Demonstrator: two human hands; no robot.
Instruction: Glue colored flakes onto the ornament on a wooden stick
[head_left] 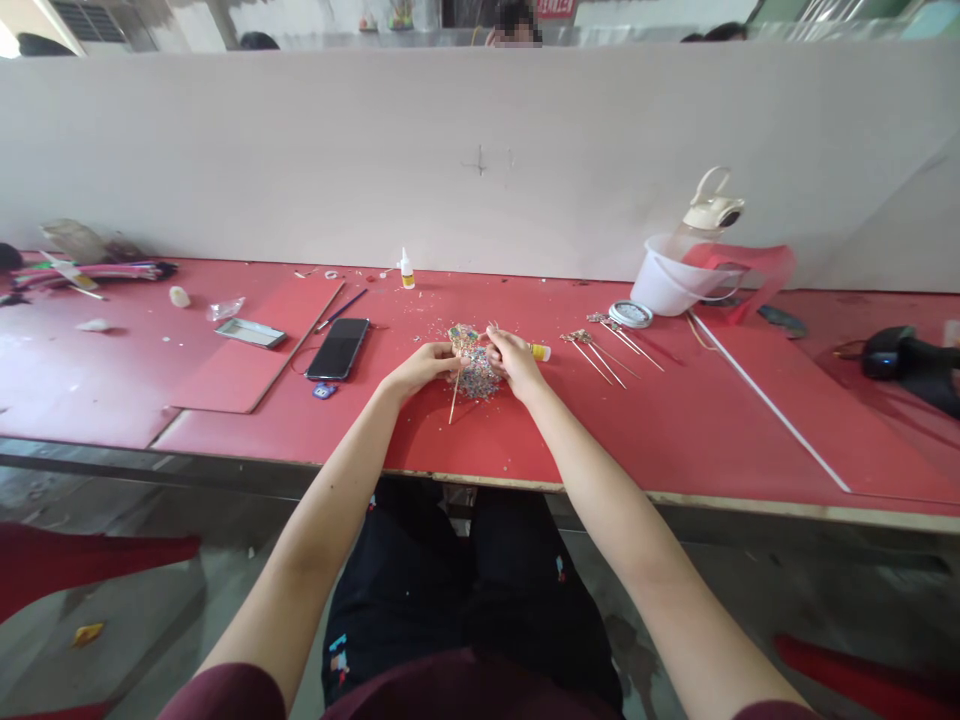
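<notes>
My left hand [426, 364] is closed in a pinch on a thin wooden stick [454, 398] that slants down toward me, with a small glittery ornament [463, 337] at its top. My right hand [512, 362] is closed too, its fingers pressed to that ornament from the right. Both hands hover over a heap of tiny multicoloured beads [477, 378] on the red table [675, 430]. A small glue tube with a yellow cap [540, 352] lies just right of my right hand.
Several finished decorated sticks [607, 350] lie to the right, by a round tin [631, 314] and a white bucket [670, 282]. A phone [338, 348], a small tray [250, 333] and a glue bottle [406, 270] sit left. A grey partition [480, 160] backs the table.
</notes>
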